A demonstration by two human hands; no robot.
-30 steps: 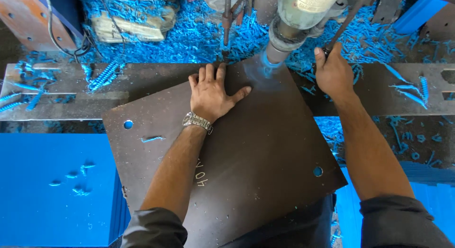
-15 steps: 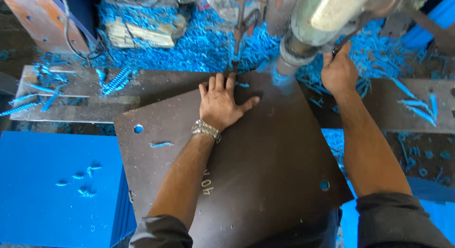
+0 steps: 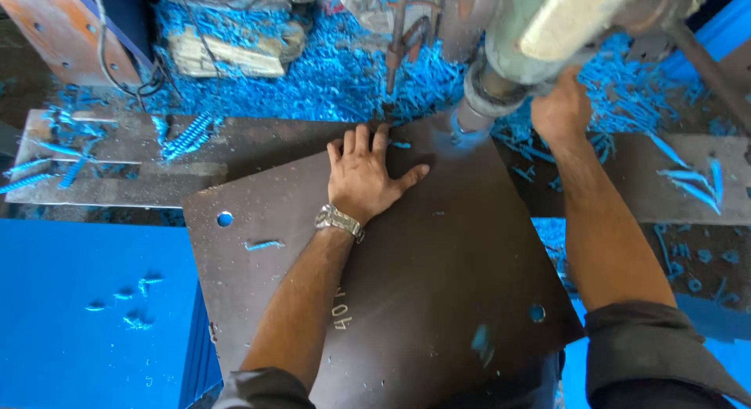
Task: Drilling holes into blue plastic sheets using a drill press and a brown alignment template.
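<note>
Blue-shaving-strewn drill bench [image 3: 94, 170], dark plate [image 3: 438, 284]

A single head-worn camera looks steeply down from above the person's shoulders, facing away from the body and close to the work. Both forearms rise from the bottom edge of the frame. A square dark brown metal plate [image 3: 391, 284] fills the centre, its far corner under a grey-green cylindrical drill head [image 3: 540, 41] looming blurred at the top right.
</note>
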